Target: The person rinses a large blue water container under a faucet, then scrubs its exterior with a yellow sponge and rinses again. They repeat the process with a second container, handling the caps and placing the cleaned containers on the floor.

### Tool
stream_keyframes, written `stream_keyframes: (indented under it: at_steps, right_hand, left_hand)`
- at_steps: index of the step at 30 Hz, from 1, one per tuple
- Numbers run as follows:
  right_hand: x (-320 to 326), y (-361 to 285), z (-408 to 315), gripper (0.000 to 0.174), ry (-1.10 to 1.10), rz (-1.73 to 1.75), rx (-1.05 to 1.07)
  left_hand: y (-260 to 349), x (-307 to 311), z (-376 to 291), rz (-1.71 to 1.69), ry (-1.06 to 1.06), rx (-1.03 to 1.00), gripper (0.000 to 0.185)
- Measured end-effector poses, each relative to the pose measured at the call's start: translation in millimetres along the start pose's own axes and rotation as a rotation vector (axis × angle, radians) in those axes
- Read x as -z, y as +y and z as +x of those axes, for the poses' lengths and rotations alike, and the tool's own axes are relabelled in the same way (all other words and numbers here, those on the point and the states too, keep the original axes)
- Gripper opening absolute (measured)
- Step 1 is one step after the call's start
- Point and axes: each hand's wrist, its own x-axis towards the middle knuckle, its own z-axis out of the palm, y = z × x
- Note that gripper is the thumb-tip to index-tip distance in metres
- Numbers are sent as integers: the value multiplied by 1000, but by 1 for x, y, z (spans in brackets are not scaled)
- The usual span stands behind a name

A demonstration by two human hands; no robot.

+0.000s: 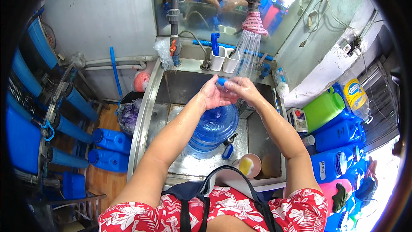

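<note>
My left hand (215, 96) is palm up with bent fingers, beneath a small blue plastic cap (221, 81). My right hand (242, 91) holds that cap between thumb and fingers, over the left palm. Both hands and forearms are wet. Just behind them, water streams (249, 50) from a pipe outlet wrapped in pink printed cloth (254, 24). Below the hands a blue water jug (214, 129) stands in the stainless steel sink (157, 125); the hands hide its neck. Beside the jug lie a blue brush (228, 152) and a small black fitting (230, 139).
A pink bowl (256, 164) with a yellow sponge (246, 166) sits at the sink's near right. White holders (218, 58) stand on the back ledge. Several blue containers (328, 166) line the right; blue jerrycans (111, 160) stand on the floor at left. The sink's metal rim (141, 129) borders the work area.
</note>
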Motion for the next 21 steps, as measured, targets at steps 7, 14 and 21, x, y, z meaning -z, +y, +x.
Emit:
stream_keyframes:
  at_steps: [7,14,21]
  right_hand:
    - [32,-7,-4,43,-404,703,-349]
    - [76,73,-17,57,-141,-55,-583]
    - [93,129,26,98,337,-456,-581]
  left_hand:
    - [-34,48,18,894,567,-729,45]
    - [-80,33,-11,1376,439,-921,43]
    - [-127,31,-98,1175,535,-1050,57]
